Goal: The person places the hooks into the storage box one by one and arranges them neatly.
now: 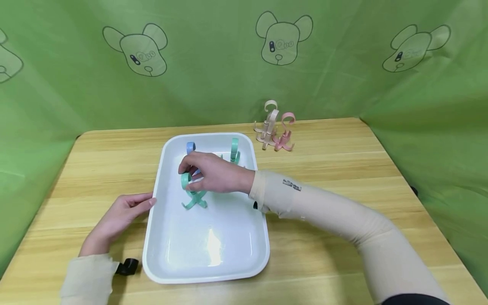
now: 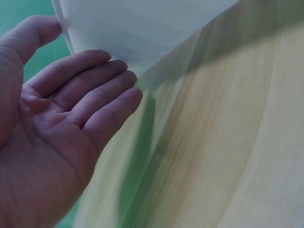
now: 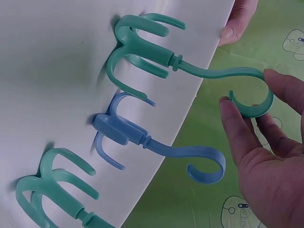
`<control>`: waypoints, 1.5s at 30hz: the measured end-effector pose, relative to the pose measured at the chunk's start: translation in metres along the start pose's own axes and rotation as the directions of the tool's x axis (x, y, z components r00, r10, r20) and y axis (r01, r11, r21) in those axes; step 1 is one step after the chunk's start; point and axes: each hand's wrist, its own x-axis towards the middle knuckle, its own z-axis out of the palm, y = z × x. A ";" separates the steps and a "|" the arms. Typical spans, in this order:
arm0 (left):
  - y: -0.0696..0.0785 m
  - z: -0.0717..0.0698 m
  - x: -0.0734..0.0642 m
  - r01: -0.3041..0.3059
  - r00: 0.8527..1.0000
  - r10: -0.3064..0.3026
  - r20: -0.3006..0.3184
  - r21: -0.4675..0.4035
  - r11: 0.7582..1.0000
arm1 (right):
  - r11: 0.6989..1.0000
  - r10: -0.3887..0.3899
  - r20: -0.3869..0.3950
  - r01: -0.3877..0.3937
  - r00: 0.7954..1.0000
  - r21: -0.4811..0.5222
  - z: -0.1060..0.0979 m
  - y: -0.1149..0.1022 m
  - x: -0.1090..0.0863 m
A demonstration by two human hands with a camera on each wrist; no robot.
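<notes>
A white tray (image 1: 183, 250) lies on the wooden table. Inside it stand a green four-pronged rotating hook (image 1: 195, 199), a blue one (image 3: 128, 130) and another green one (image 1: 234, 149), all with curled tops. My right hand (image 1: 215, 173) pinches the curl of the nearer green hook between thumb and fingers; in the right wrist view its prongs rest on the tray floor. The blue hook is partly behind that hand in the head view. At the tray's left side, my left hand (image 1: 120, 214) touches the rim and outer wall with thumb and fairly straight fingers.
Beyond the tray's back right corner stand a pink hook (image 1: 284, 137) and two pale beige-pink hooks (image 1: 268, 131) close together. Green cloth (image 1: 213, 84) with bear-head drawings hangs behind the wooden table (image 1: 328, 165) and at its sides.
</notes>
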 end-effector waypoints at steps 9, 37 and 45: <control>0.003 0.000 -0.003 -0.007 1.000 0.007 -0.012 -0.008 1.000 | 0.998 -0.019 -0.007 0.019 1.000 0.056 -0.001 0.003 -0.002; 0.003 0.000 -0.002 0.007 1.000 -0.007 -0.015 -0.008 1.000 | 0.988 -0.026 -0.316 0.071 0.948 0.134 -0.058 0.027 -0.062; 0.002 0.001 -0.003 0.010 1.000 -0.010 -0.009 -0.028 1.000 | 0.985 0.087 -0.378 -0.023 0.922 0.170 -0.076 0.043 -0.082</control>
